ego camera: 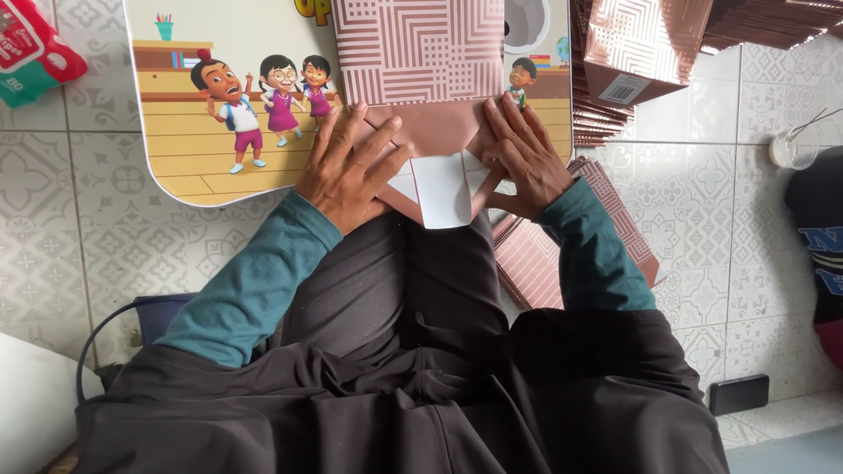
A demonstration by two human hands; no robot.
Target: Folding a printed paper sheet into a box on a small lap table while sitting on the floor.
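Hands first, since that's the whole show from the head camera: the left hand (351,171) lies flat with its fingers spread wide, pressing down on the folded bottom of a paper bag (421,79), pinkish-brown with a white line pattern. The right hand (525,158) does the same on the other side, fingers splayed and flat on the fold, nothing pinched in either one. Between the two sets of fingertips sits the bag's brown flap, and just below it a white inner flap (442,191) pokes out toward the person's lap, with the thumbs close on both sides of it. The bag rests on a small lap desk (189,167) printed with cartoon kids, which shows to the left of the left fingers. Just beyond the right wrist, a stack of flat bags (544,263) in the same pattern lies on the tiled floor (105,175). Up past the right fingertips stands a finished bag (637,44) with a shiny surface, next to more stacked ones. Far off to the left, well away from the fingers, there's a red and green packet (31,48). Teal sleeves (250,290) cover both forearms.
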